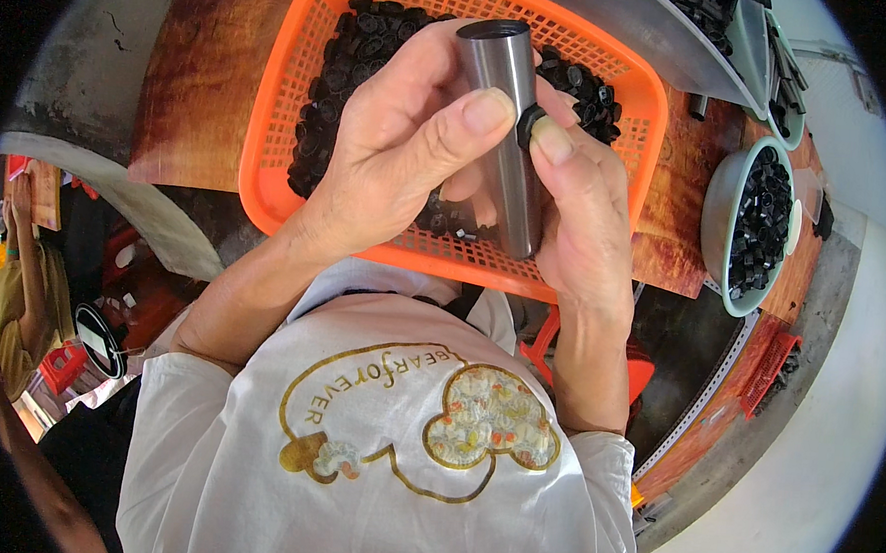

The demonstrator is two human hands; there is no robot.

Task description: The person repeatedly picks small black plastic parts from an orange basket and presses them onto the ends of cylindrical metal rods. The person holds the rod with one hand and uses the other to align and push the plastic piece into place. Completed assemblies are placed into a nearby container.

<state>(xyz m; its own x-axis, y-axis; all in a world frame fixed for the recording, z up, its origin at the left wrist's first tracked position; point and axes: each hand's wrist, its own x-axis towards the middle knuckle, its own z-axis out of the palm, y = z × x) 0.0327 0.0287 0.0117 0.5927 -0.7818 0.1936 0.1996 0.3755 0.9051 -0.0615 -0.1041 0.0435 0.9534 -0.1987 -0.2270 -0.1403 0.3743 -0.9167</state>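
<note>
A dark grey metal tube (513,205) stands nearly upright in front of me, its upper end showing a black opening. My left hand (395,139) is closed around its upper part, with the thumb pressed along the side. A small black plastic piece (528,127) sits against the tube's right side, and the thumb of my right hand (585,209) presses on it. The right fingers are partly hidden behind the tube. Below both hands is an orange plastic basket (255,147) holding many small black plastic parts (338,81).
The basket rests on a reddish wooden table (198,83). To the right stands a pale green bowl (718,236) of black parts. Farther back right are a grey tray (710,55) and another green container (784,114). A red basket (771,374) lies lower right. Another person (31,295) is at far left.
</note>
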